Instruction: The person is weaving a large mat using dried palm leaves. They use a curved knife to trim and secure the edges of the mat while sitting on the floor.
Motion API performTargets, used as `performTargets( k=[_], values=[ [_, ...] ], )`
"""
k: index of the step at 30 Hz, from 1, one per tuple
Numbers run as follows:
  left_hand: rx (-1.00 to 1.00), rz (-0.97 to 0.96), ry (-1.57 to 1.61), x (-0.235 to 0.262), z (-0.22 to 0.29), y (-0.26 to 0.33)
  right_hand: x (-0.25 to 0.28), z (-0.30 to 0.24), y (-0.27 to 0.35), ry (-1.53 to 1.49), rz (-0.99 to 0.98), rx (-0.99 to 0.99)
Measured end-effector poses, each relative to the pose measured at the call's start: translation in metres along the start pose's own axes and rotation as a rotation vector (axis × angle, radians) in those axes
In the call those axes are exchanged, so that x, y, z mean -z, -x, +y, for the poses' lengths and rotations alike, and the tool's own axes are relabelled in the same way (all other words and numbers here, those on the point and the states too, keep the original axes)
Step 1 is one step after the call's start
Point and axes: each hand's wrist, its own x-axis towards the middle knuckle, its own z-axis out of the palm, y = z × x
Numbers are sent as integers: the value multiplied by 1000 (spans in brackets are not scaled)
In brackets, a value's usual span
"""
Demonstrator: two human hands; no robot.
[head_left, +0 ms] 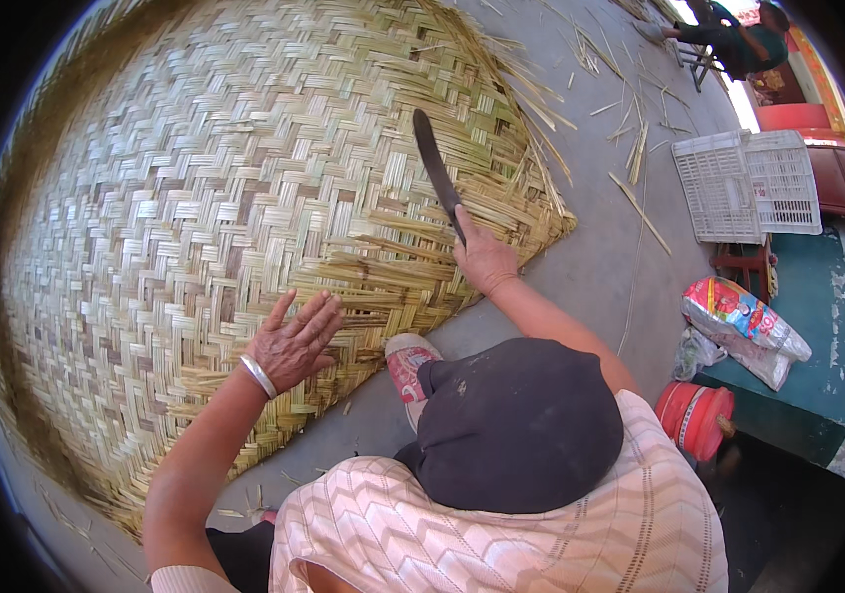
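Right hand (487,259) closed round knife (437,173); left hand (292,348) spread over mat (195,198). Suggest: knife low, left hand well clear.

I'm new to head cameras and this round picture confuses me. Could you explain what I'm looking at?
There is no machine here, just a person's own bare hands. The one picture comes from a wide fisheye camera worn on the head, looking down, so straight edges bend near the rim. A large woven mat lies on the grey floor, with loose strips scattered beside it. The right hand grips a long, dark, curved blade. The left hand holds nothing, its fingers spread over the mat.
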Motion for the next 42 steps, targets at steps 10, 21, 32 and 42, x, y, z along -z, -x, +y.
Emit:
performTargets(
  k=[10,21,32,42],
  values=[
    [138,-42,251,-77,-30,-11,-18,8,-12,38,-29,91],
    [147,-15,363,-69,-38,-14,-17,18,-18,101,-151,150],
    [142,-40,356,-70,-36,-12,-18,23,-21,60,-105,231],
    [104,29,279,-64,-36,-14,5,10,-22,54,-229,198]
  ],
)
